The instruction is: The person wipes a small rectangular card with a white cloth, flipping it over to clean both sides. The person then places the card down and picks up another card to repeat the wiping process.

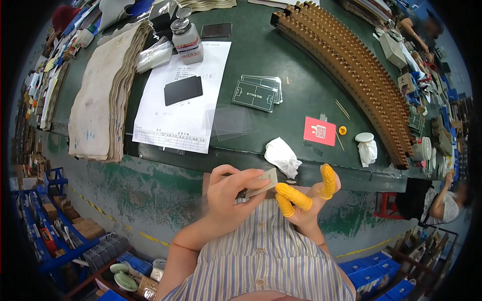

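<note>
In front of my striped shirt, my left hand (235, 188) pinches a small pale flat card (264, 182) between thumb and fingers. My right hand (306, 200) wears yellow finger cots on its thumb and two fingers. Its thumb stands well apart, and nothing shows in its grasp. The yellow fingertips are right beside the card's edge; whether they touch it I cannot tell. A crumpled white cloth (282, 156) lies at the table edge just beyond both hands. Farther off is a stack of dark green cards (255, 95) with white line markings.
On the green table (261, 45) lie a printed sheet (170, 125) with black cards (183, 90), a pump bottle (187, 37), a paper stack (108, 95) and a red card (320, 131). A long curved brown slotted rack (351, 70) spans the right. Another person (439, 203) sits at far right.
</note>
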`<move>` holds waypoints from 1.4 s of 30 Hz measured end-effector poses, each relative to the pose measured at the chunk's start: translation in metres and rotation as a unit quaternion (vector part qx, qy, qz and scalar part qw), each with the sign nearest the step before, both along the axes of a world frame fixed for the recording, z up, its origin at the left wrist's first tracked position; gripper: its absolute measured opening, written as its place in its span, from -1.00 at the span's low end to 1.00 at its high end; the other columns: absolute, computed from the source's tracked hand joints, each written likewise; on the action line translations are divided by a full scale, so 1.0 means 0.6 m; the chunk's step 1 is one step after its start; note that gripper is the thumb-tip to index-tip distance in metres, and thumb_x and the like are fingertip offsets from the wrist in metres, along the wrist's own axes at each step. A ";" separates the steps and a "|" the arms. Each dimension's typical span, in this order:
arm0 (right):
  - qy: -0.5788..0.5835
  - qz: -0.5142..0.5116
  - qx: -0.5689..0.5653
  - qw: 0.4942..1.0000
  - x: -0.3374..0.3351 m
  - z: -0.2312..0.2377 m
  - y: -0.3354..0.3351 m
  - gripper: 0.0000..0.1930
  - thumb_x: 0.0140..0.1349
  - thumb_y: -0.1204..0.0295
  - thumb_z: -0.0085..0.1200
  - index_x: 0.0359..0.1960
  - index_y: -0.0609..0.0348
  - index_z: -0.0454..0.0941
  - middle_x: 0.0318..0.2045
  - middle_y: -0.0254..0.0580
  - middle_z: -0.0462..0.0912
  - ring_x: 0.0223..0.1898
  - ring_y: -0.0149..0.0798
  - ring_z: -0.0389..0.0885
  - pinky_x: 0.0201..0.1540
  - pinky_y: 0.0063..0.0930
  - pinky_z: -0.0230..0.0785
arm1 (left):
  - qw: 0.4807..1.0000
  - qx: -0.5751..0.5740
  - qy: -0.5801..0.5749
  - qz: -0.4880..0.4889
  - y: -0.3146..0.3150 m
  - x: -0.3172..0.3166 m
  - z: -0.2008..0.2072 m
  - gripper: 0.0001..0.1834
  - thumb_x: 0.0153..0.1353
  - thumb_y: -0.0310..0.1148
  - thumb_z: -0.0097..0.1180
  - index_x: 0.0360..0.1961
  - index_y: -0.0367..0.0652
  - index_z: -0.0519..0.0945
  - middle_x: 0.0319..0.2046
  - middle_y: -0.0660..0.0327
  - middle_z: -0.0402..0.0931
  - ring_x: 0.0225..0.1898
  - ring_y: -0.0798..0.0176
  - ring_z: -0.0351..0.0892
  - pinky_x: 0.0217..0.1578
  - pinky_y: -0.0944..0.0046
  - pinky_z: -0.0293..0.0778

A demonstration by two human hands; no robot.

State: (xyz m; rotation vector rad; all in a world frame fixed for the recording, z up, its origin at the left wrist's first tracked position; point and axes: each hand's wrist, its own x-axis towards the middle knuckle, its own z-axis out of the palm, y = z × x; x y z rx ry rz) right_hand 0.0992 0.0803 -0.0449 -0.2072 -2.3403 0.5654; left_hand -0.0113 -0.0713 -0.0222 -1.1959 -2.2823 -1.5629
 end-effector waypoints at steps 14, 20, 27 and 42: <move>0.037 0.012 -0.011 0.999 -0.001 -0.024 -0.004 -0.76 -0.11 0.22 0.25 -0.31 -0.40 0.68 0.21 0.02 0.16 0.11 0.07 0.11 0.05 -0.03 0.00 | 0.999 0.000 -0.042 -0.022 0.000 0.000 0.003 -0.55 -0.15 -0.55 0.35 -0.15 -0.12 0.55 -0.39 0.39 0.68 -0.43 0.48 0.49 -0.14 0.41 0.22; 0.017 0.018 -0.007 1.000 -0.005 0.002 0.005 -0.76 -0.10 0.21 0.34 -0.33 -0.23 0.68 0.06 -0.07 0.16 0.10 -0.02 0.11 0.03 -0.24 0.13 | 0.989 0.061 -0.127 -0.034 0.002 0.007 -0.022 -0.52 -0.13 -0.60 0.34 -0.15 -0.14 0.44 -0.39 0.36 0.67 -0.33 0.42 0.49 -0.11 0.37 0.23; 0.043 0.023 -0.019 0.999 -0.005 0.002 0.006 -0.76 -0.09 0.16 0.29 -0.30 -0.35 0.70 0.12 -0.08 0.26 0.09 0.00 0.11 0.05 -0.22 0.11 | 0.976 0.119 -0.168 -0.068 0.003 0.004 -0.033 -0.51 -0.04 -0.67 0.24 -0.12 -0.14 0.29 -0.36 0.29 0.66 -0.30 0.38 0.56 0.03 0.26 0.18; -0.001 -0.192 -0.039 0.981 -0.023 -0.026 0.108 -0.59 0.06 0.25 0.21 -0.04 0.08 0.56 0.25 -0.08 0.22 0.16 -0.03 0.09 0.23 -0.18 -0.12 | 0.943 0.239 -0.229 -0.038 0.011 0.001 -0.049 -0.53 -0.04 -0.76 0.16 -0.20 -0.09 0.25 -0.46 0.27 0.61 -0.32 0.28 0.63 0.11 0.17 0.10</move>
